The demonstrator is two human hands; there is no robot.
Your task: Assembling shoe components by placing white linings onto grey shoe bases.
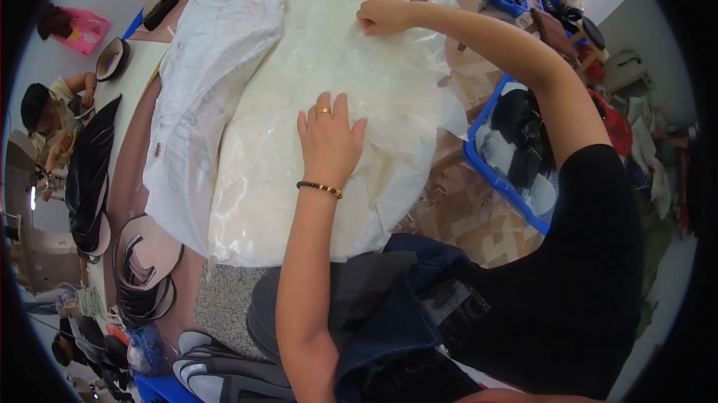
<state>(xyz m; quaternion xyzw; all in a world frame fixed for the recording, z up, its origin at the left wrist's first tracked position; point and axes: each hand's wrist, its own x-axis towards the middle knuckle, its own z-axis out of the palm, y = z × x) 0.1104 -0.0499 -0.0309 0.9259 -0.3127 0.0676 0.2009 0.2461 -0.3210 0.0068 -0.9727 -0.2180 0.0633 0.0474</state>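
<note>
A large, glossy, cream-white translucent plastic sheet (299, 66) is spread over the table, with wrinkled, ragged edges at its right and far sides. My left hand (329, 137) lies palm down on its middle, fingers stretched out, with a ring and a beaded bracelet showing. Farther off and to the right, my right hand (385, 16) is closed over the sheet's far part, its fingers curled in. What is between those fingertips, if anything, is hidden. White woven cloth (198, 81) lies folded along the left side of the sheet.
Right of the table stands a blue basket (479, 152) with black and white pieces. Black shoe-like pieces (90, 171) and beige cut pieces (142, 253) lie at the left. Grey soles (224, 369) are stacked near me. Another person (52, 115) works at the far left.
</note>
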